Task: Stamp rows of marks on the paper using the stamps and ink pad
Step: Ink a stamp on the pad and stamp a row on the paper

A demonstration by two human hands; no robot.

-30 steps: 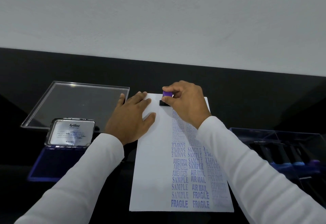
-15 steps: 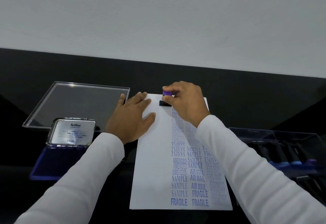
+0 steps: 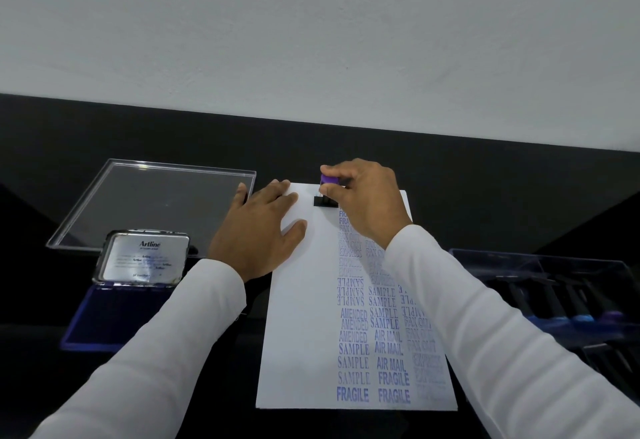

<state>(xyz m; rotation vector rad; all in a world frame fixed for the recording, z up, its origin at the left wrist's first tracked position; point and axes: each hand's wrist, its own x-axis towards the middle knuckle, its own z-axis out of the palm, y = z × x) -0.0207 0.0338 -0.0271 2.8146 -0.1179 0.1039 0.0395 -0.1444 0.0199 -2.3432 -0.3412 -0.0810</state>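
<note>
The stamp [image 3: 327, 193] stands at the far end of the paper [image 3: 304, 317], its black base pressed on the sheet at the top of the leftmost printed column. It looks small, light and rigid; the purple knob on top is the natural place to take it, with the push going straight down so the print does not smear. The right hand [image 3: 367, 203] pinches that knob, fingers [image 3: 334, 170] curled closely round it with no gap showing. The paper is thin and would likely slide on the dark surface [image 3: 485, 196], so the left hand [image 3: 258, 234] lies flat on its far left corner, fingers straight and spread, grasping nothing. The ink pad [image 3: 107, 317] sits open at the near left, well apart from the sheet, lid raised.
</note>
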